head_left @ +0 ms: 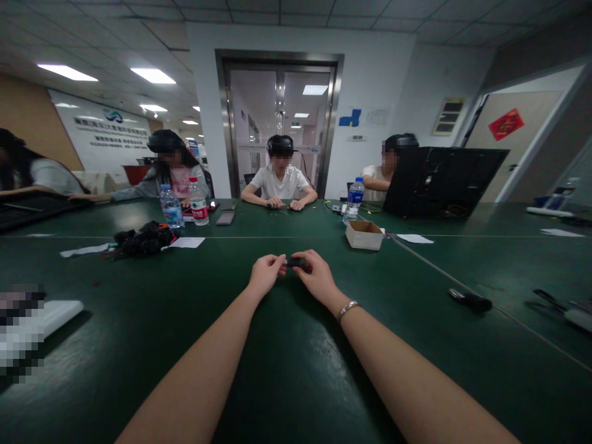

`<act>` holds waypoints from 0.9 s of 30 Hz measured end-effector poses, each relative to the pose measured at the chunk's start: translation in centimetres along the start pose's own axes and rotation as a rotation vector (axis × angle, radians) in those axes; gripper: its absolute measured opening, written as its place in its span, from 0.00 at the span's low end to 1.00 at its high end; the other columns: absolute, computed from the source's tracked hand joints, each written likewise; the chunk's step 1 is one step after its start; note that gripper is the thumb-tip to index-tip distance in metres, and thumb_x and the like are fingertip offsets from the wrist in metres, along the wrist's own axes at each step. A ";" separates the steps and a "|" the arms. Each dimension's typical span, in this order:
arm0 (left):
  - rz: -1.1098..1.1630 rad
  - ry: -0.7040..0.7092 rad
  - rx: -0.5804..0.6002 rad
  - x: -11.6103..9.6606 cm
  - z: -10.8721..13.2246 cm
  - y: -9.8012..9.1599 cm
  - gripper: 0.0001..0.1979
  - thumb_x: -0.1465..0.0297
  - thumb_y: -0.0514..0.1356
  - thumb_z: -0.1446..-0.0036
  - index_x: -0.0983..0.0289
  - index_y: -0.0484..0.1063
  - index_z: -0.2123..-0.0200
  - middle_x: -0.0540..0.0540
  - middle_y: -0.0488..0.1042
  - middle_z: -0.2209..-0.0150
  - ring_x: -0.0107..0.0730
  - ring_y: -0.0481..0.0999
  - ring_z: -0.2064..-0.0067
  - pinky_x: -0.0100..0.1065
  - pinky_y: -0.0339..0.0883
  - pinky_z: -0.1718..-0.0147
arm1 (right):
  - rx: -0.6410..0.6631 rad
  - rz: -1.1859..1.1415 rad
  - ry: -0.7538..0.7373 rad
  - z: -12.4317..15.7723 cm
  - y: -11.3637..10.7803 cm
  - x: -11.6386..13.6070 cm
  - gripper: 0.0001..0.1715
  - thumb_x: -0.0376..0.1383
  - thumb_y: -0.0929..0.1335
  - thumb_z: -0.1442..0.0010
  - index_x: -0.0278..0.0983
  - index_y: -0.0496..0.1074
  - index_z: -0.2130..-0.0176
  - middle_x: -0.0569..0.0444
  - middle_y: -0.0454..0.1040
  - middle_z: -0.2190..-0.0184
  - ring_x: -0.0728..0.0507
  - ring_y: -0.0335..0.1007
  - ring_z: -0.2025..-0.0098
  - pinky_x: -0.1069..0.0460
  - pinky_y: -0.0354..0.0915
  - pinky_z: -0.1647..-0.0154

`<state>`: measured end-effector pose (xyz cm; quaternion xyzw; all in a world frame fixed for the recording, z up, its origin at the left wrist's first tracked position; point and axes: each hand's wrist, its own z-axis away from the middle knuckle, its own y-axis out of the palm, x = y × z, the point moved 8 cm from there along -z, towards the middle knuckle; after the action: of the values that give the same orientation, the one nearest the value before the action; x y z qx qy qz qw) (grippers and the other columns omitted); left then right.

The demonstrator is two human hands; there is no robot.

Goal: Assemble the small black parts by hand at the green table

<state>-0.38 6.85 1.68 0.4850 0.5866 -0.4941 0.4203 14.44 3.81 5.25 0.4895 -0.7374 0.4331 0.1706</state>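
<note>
Both my arms reach out over a dark green table. My left hand and my right hand meet near the table's middle, fingers curled. Between them they pinch a small black object, too small to name. A bracelet sits on my right wrist.
A small cardboard box stands beyond my right hand. A heap of black parts, two water bottles and paper sheets lie at the left. A black tool lies at the right. Several people sit across the table; an open laptop stands far right.
</note>
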 end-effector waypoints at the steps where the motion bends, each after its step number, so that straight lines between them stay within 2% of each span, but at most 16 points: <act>1: 0.002 -0.010 -0.004 0.0 0.0 -0.1 0.17 0.57 0.59 0.49 0.67 0.72 0.72 0.54 0.75 0.75 0.26 0.72 0.76 0.27 0.63 0.76 | 0.000 -0.002 -0.005 0.0 0.0 0.2 0.15 0.30 0.66 0.48 0.39 0.71 0.59 0.54 0.68 0.61 0.50 0.65 0.68 0.52 0.65 0.64; 8: -0.049 -0.036 -0.072 -0.2 0.2 -0.8 0.23 0.50 0.56 0.50 0.67 0.71 0.77 0.53 0.72 0.80 0.25 0.68 0.80 0.28 0.60 0.78 | -0.005 -0.003 -0.049 0.2 0.0 1.7 0.15 0.30 0.65 0.47 0.40 0.71 0.58 0.53 0.67 0.61 0.50 0.66 0.68 0.51 0.66 0.63; 15: -0.162 -0.079 -0.106 -0.8 0.6 -1.1 0.26 0.50 0.52 0.48 0.64 0.69 0.83 0.50 0.66 0.85 0.26 0.63 0.82 0.30 0.56 0.79 | -0.014 0.015 -0.096 0.3 0.1 2.2 0.15 0.29 0.64 0.45 0.40 0.70 0.57 0.52 0.67 0.59 0.49 0.67 0.66 0.52 0.66 0.63; 24: -0.216 -0.069 -0.093 0.7 -0.6 -1.0 0.27 0.49 0.48 0.47 0.62 0.66 0.86 0.50 0.63 0.87 0.28 0.62 0.83 0.30 0.54 0.79 | -0.027 0.045 -0.132 0.4 -0.3 3.2 0.16 0.28 0.64 0.45 0.40 0.70 0.57 0.52 0.67 0.59 0.48 0.66 0.65 0.50 0.65 0.60; 27: -0.212 -0.074 -0.106 0.6 -0.5 -1.1 0.27 0.50 0.48 0.46 0.62 0.65 0.86 0.50 0.64 0.87 0.29 0.63 0.82 0.31 0.54 0.78 | -0.013 0.066 -0.129 0.4 -0.2 3.0 0.16 0.29 0.64 0.45 0.40 0.70 0.56 0.52 0.67 0.59 0.49 0.65 0.65 0.51 0.65 0.61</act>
<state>-1.56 7.37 1.31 0.3788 0.6439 -0.5216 0.4120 13.28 1.73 7.11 0.4907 -0.7654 0.4013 0.1115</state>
